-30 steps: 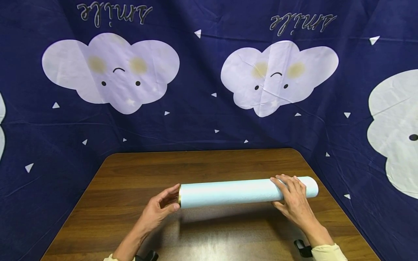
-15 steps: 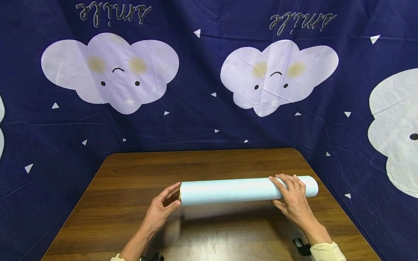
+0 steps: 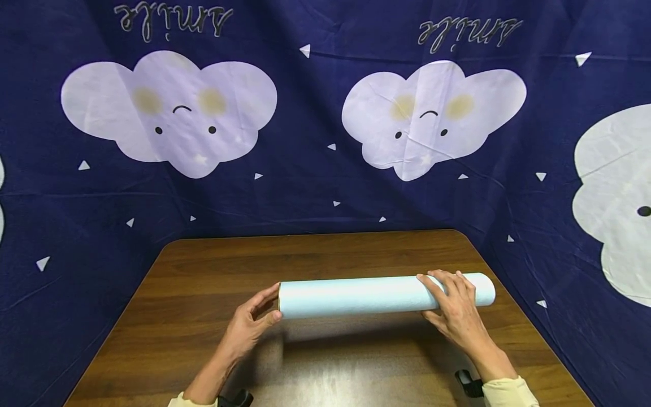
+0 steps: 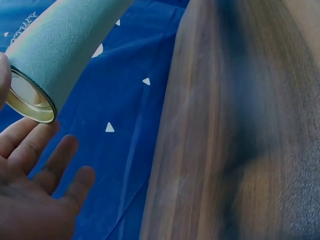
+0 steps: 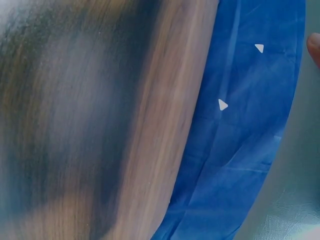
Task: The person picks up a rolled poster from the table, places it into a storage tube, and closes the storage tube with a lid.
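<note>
A long pale blue cardboard tube (image 3: 351,297) is held level above the table, its shadow falling below it. My right hand (image 3: 455,308) grips it near its right end, fingers over the top and thumb underneath. At the other end, my left hand (image 3: 250,325) pinches the rim between thumb and fingertips. The left wrist view shows the tube's gold metal rim (image 4: 44,114) round a recessed end, with the lower fingers of that hand spread below. In the right wrist view only part of the tube (image 5: 292,200) and one fingertip show.
Beneath is a brown wood-grain table (image 3: 315,254) with rounded far corners. A dark blue cloth (image 3: 305,130) with upside-down clouds, triangles and lettering hangs behind it and at the sides. A black strap piece (image 3: 469,384) sits at the right wrist.
The tube's left end has risen slightly with my left hand, and its gold rim has turned mostly out of the head view. The right hand has barely moved.
</note>
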`<action>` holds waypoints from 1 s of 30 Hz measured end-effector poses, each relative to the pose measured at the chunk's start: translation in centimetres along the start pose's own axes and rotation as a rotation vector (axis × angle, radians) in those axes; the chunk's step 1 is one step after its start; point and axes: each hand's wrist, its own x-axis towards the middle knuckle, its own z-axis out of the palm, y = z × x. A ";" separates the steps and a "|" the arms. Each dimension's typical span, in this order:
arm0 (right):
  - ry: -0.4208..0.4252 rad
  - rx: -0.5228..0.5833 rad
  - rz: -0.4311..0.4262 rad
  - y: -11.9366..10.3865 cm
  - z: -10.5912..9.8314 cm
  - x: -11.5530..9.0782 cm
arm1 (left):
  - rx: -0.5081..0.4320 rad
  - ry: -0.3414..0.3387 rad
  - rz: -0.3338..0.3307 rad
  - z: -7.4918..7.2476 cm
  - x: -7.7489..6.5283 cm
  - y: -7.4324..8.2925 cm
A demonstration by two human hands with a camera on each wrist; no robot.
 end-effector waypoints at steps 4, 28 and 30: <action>0.006 -0.007 0.000 -0.2 0.2 0.1 | 0.018 -0.005 0.001 -0.5 -0.1 0.2; -0.007 -0.003 -0.030 -0.9 0.4 0.7 | 0.341 0.098 0.092 -1.9 -0.7 1.0; -0.008 -0.005 -0.037 -0.9 0.3 0.8 | 0.332 0.101 0.072 -1.9 -0.7 1.1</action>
